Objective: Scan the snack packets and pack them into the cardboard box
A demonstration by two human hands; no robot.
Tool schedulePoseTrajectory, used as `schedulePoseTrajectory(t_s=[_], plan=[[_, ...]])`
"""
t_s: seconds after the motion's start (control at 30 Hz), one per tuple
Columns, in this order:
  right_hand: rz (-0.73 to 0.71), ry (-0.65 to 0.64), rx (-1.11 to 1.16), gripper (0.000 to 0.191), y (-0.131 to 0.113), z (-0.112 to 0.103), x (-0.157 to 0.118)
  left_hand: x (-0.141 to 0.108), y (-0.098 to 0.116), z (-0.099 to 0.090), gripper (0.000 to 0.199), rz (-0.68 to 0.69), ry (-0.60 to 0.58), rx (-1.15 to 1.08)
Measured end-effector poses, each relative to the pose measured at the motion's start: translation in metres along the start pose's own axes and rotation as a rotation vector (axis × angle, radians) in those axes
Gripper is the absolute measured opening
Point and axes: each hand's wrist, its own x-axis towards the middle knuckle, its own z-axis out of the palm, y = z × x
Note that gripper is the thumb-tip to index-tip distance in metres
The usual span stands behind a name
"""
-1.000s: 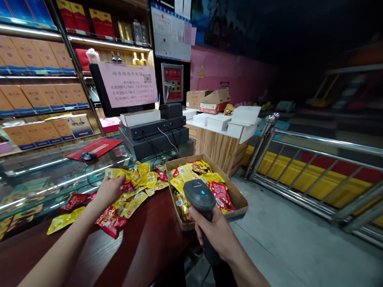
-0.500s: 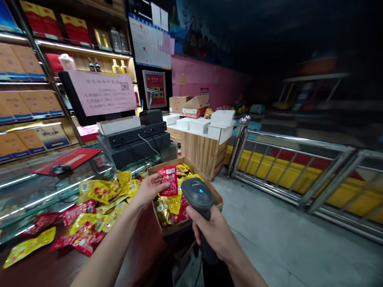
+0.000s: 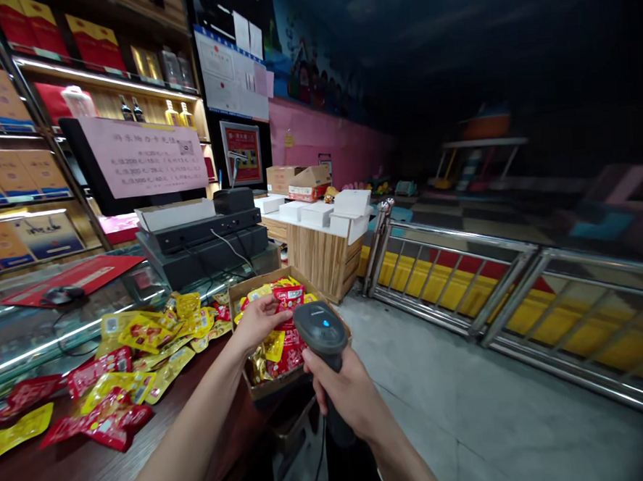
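My right hand (image 3: 348,391) is wrapped round the handle of a black barcode scanner (image 3: 320,329) with a blue light on top. Over the open cardboard box (image 3: 302,379), my left hand (image 3: 262,320) has its thumb and fingers at a red packet (image 3: 288,296); the fingers look parted, and whether they still grip it is hard to tell. Red, yellow and gold packets fill the box, partly hidden by the scanner. To the left, several yellow packets (image 3: 142,333) and red packets (image 3: 112,420) lie piled on the counter.
A glass-topped counter with a mouse (image 3: 62,294) runs left. Behind the box stand a black device (image 3: 206,233) and a monitor (image 3: 85,168) covered by a pink sheet. Metal railings (image 3: 448,269) rise at the right, beyond the grey floor (image 3: 417,380).
The view has turned right. My left hand and the red packet are lower over the box, and the left fingers look more spread. My right hand still holds the scanner.
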Motion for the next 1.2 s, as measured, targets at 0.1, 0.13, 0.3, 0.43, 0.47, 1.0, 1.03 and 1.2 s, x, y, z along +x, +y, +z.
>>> schedulePoseTrajectory(t_s=[0.1,0.13,0.3,0.43,0.47,1.0,1.03,1.2], plan=[[0.010,0.001,-0.010,0.052,-0.001,-0.001,0.001,0.001,0.001,0.000,0.043,0.005,0.015,0.048],[0.007,0.001,-0.010,0.051,-0.001,-0.001,0.001,0.001,0.002,0.000,0.040,0.009,0.004,0.068],[0.007,0.009,0.002,0.052,-0.003,-0.003,0.003,0.002,0.001,0.003,0.033,0.028,-0.056,0.099],[-0.002,0.003,0.023,0.057,-0.002,-0.008,0.003,0.006,-0.001,0.001,0.043,-0.016,0.034,0.075],[-0.007,0.011,0.031,0.059,-0.002,-0.010,0.004,0.009,-0.001,0.000,0.047,-0.028,0.050,0.064],[-0.001,0.019,0.045,0.069,0.008,-0.023,0.025,0.077,0.002,-0.041,0.063,0.160,0.334,0.430],[0.001,0.002,0.038,0.068,0.009,-0.019,0.026,0.068,-0.001,-0.048,0.060,0.157,0.346,0.474],[-0.001,-0.109,0.012,0.059,0.023,0.017,0.029,-0.003,-0.014,-0.094,0.050,0.114,0.425,0.675]])
